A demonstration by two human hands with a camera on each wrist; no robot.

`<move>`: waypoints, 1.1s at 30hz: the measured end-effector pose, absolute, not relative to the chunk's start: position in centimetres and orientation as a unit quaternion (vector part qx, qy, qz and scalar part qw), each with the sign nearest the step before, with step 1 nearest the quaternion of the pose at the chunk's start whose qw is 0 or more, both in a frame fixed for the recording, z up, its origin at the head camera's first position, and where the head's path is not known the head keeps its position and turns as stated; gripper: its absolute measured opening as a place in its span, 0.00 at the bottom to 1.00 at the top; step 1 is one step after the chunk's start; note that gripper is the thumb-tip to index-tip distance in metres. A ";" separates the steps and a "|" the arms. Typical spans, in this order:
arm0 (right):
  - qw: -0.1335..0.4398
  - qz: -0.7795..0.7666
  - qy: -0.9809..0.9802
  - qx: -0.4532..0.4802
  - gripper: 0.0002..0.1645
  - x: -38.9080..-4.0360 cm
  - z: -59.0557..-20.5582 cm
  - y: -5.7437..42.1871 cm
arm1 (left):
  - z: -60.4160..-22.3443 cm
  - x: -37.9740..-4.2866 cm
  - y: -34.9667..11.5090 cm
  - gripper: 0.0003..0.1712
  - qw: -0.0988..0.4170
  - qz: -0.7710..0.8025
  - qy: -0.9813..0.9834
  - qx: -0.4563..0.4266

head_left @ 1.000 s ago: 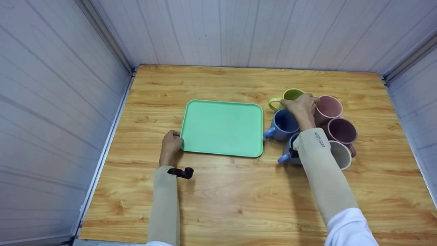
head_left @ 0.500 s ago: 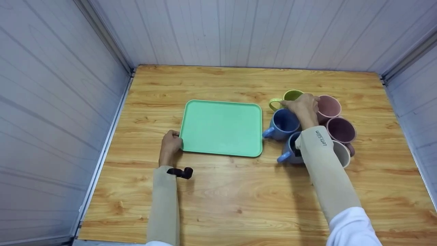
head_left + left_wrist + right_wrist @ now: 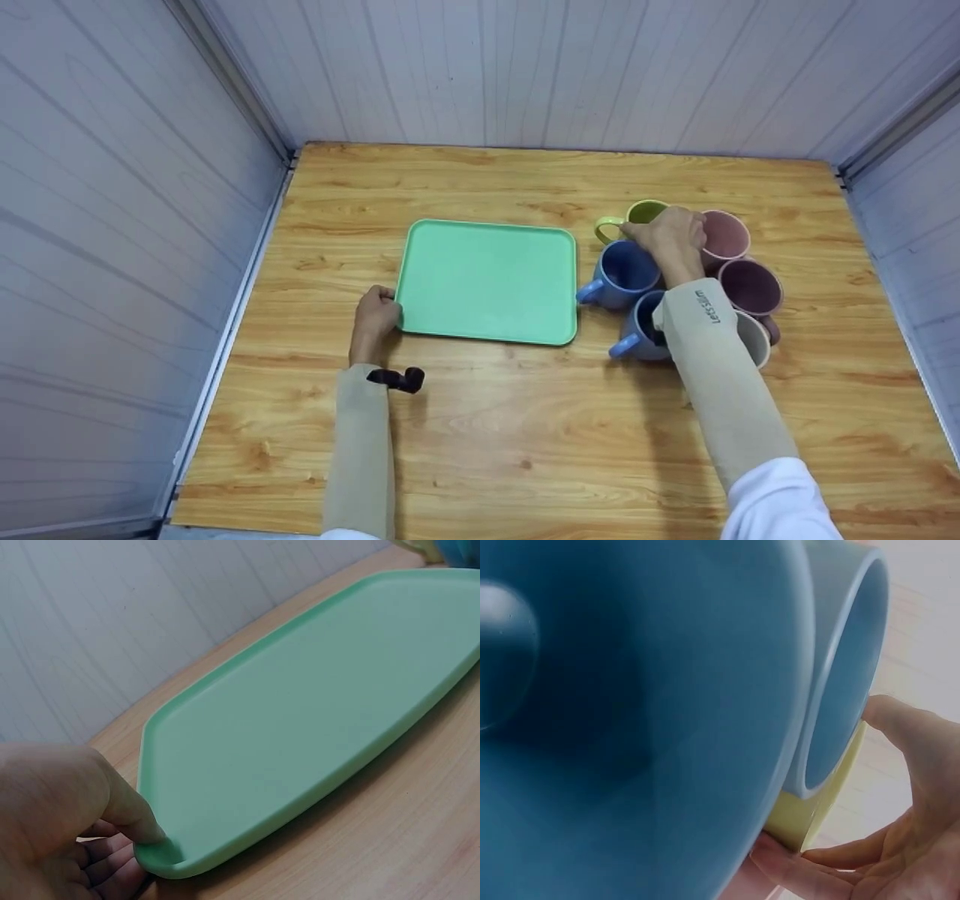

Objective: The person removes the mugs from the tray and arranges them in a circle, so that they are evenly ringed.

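My left hand [image 3: 373,315] pinches the near left corner of a green rectangular tray [image 3: 487,281]. In the left wrist view the thumb presses inside the rim and the fingers curl beneath. At the right, my right hand [image 3: 670,238] spans a yellow-green mug [image 3: 646,211] from above, thumb by its handle and fingers on the far side. The right wrist view shows thumb and fingers around this mug [image 3: 791,819], partly hidden by two blue mugs. One blue mug [image 3: 626,274] stands just in front of it, the other [image 3: 636,330] nearer, under my wrist.
A pink mug [image 3: 726,234] stands right of my right hand. Nearer are a purple mug [image 3: 750,287] and a white mug [image 3: 756,339], the latter partly behind my sleeve. Pale panel walls [image 3: 525,75] close in the wooden table [image 3: 510,450] at the back and sides.
The yellow-green mug and my right hand have shifted slightly to the right and nearer. My left hand and the tray have stayed in place.
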State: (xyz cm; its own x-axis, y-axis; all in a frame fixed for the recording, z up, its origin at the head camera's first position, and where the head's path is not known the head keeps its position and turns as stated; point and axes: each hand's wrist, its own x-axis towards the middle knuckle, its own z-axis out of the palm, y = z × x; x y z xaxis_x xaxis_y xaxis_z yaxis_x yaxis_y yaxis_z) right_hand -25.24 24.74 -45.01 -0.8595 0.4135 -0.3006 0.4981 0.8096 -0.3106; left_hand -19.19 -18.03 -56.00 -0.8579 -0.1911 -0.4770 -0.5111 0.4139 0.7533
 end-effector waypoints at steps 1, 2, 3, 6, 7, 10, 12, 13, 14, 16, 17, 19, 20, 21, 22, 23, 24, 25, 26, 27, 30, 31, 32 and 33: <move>0.110 -0.188 0.947 0.238 0.53 -25.3 -45.0 24.7 | -56.0 -19.2 -18.1 0.23 0.160 0.496 0.827 -0.210; 0.109 -0.184 0.948 0.234 0.52 -25.3 -45.0 24.7 | -56.0 -19.2 -18.2 0.23 0.160 0.496 0.828 -0.207; 0.108 -0.179 0.950 0.231 0.52 -25.3 -45.0 24.7 | -56.0 -19.2 -18.2 0.23 0.160 0.496 0.828 -0.205; 0.102 -0.172 0.953 0.226 0.50 -25.2 -44.8 24.8 | -55.8 -19.2 -18.1 0.22 0.161 0.496 0.829 -0.200; 0.101 -0.175 0.952 0.228 0.50 -25.2 -44.8 24.8 | -55.8 -19.2 -18.1 0.22 0.162 0.497 0.829 -0.200; 0.093 -0.186 0.950 0.234 0.51 -25.2 -44.8 24.8 | -55.7 -19.2 -18.1 0.22 0.156 0.496 0.830 -0.200; 0.088 -0.198 0.946 0.239 0.54 -25.2 -44.8 24.7 | -55.7 -19.2 -18.1 0.22 0.151 0.498 0.830 -0.202; 0.086 -0.202 0.945 0.241 0.55 -25.2 -44.8 24.7 | -55.7 -19.2 -18.1 0.22 0.150 0.498 0.830 -0.203; 0.085 -0.205 0.944 0.242 0.56 -25.2 -44.8 24.7 | -55.8 -19.2 -18.1 0.22 0.149 0.499 0.828 -0.206; 0.085 -0.209 0.942 0.247 0.56 -25.2 -44.8 24.7 | -55.8 -19.1 -18.0 0.22 0.152 0.500 0.826 -0.211; 0.086 -0.208 0.942 0.248 0.56 -25.2 -44.8 24.7 | -55.8 -19.2 -18.0 0.22 0.153 0.502 0.824 -0.215; 0.088 -0.205 0.942 0.251 0.56 -25.2 -44.8 24.8 | -55.9 -19.2 -18.0 0.22 0.155 0.503 0.822 -0.217; 0.091 -0.204 0.942 0.252 0.56 -25.1 -44.7 24.8 | -55.9 -19.2 -18.0 0.22 0.155 0.503 0.822 -0.218; 0.093 -0.202 0.942 0.253 0.56 -25.1 -44.7 24.8 | -55.9 -19.2 -18.0 0.22 0.155 0.502 0.822 -0.217; 0.094 -0.201 0.942 0.253 0.56 -25.1 -44.7 24.8 | -55.9 -19.2 -18.0 0.22 0.156 0.503 0.821 -0.218; 0.096 -0.201 0.942 0.252 0.57 -25.1 -44.6 24.9 | -56.0 -19.2 -18.0 0.22 0.156 0.507 0.819 -0.220; 0.099 -0.199 0.942 0.252 0.57 -25.0 -44.6 24.9 | -56.0 -19.2 -18.0 0.22 0.158 0.506 0.819 -0.220; 0.101 -0.200 0.941 0.252 0.57 -25.0 -44.6 24.9 | -56.0 -19.2 -18.0 0.22 0.160 0.506 0.819 -0.221; 0.102 -0.201 0.941 0.253 0.57 -25.0 -44.6 24.9 | -56.0 -19.2 -18.1 0.22 0.162 0.505 0.819 -0.221; 0.103 -0.203 0.940 0.255 0.57 -24.9 -44.6 24.9 | -56.1 -19.2 -18.1 0.22 0.163 0.505 0.818 -0.222; 0.109 -0.203 0.939 0.254 0.60 -24.8 -44.5 25.0 | -56.1 -19.3 -18.2 0.22 0.167 0.502 0.820 -0.218; 0.112 -0.201 0.940 0.252 0.61 -24.8 -44.4 25.0 | -56.1 -19.3 -18.2 0.22 0.168 0.500 0.822 -0.216; 0.114 -0.197 0.941 0.250 0.62 -24.8 -44.4 25.0 | -56.1 -19.3 -18.2 0.22 0.167 0.498 0.824 -0.212; 0.118 -0.195 0.941 0.248 0.63 -24.7 -44.4 25.0 | -56.0 -19.3 -18.2 0.22 0.167 0.496 0.826 -0.210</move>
State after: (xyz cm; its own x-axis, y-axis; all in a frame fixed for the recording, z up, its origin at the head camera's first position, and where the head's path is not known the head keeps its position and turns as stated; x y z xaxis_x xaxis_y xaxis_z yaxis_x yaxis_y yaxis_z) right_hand -24.71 25.05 -44.40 -0.8485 0.4216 -0.3198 0.5139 0.8006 -0.3082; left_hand -19.33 -18.25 -56.03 -0.8554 -0.1815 -0.4851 -0.5135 0.4199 0.7484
